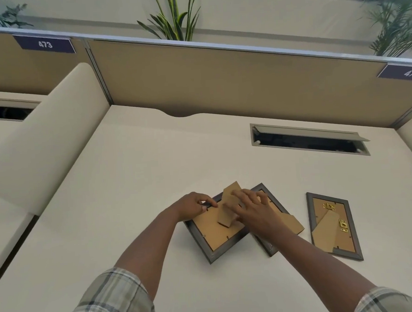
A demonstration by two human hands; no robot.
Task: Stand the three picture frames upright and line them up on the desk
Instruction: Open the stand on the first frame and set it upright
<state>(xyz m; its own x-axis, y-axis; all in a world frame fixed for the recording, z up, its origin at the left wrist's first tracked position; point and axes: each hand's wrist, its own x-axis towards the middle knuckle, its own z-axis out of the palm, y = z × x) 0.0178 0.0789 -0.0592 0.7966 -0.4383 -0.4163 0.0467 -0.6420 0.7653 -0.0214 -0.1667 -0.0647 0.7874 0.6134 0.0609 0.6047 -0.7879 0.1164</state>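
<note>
Three grey picture frames lie face down on the white desk (134, 189), brown backs up. The left frame (214, 235) overlaps the middle frame (288, 220), which is partly hidden under my right arm. My left hand (193, 204) pinches the left frame's far edge. My right hand (249, 207) grips that frame's cardboard stand (229, 200), which is lifted away from the backing. The right frame (332, 226) lies apart, its stand flat against the back, with brass clips showing.
A cable slot (307, 140) with an open flap is set into the desk behind the frames. A tan partition (219, 82) closes the back, with plants above it. A cream side divider (45, 141) rises on the left.
</note>
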